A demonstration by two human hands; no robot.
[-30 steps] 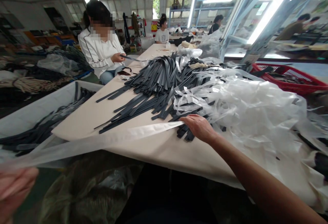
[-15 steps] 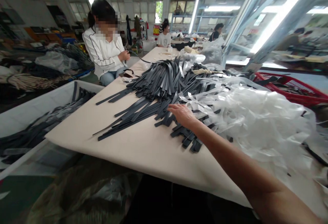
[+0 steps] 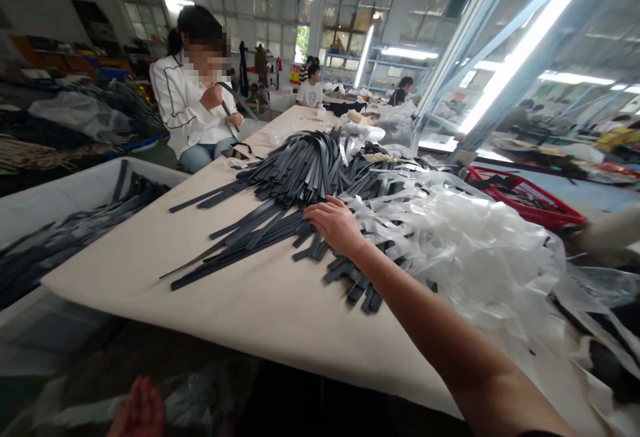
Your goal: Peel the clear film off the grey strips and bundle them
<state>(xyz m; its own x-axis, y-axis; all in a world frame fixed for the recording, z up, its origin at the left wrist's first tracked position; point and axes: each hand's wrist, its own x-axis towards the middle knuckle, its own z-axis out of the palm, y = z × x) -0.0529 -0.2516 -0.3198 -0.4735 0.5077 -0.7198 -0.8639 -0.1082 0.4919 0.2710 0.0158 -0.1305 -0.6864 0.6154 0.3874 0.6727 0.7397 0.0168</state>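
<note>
My right hand reaches across the table with its fingers stretched out over a pile of dark grey flat strips. Its fingertips are at the strips, and nothing shows in its grasp. Beside that wrist, thin clear plastic ribbons overlap the strip ends. Low at the left edge of the frame, below the tabletop, my left hand is raised with its fingers extended and holds nothing visible. Under it lies crumpled clear plastic, dimly lit.
A heap of crumpled white plastic covers the table's right side. Behind it sits a red basket. At left stands a white bin of dark strips. A co-worker in a white jacket sits at the far-left edge, holding a dark strip.
My left hand has come into view at the bottom left. My right hand still lies at the strips, slightly farther left in view. The co-worker's hands have moved apart and one has risen.
</note>
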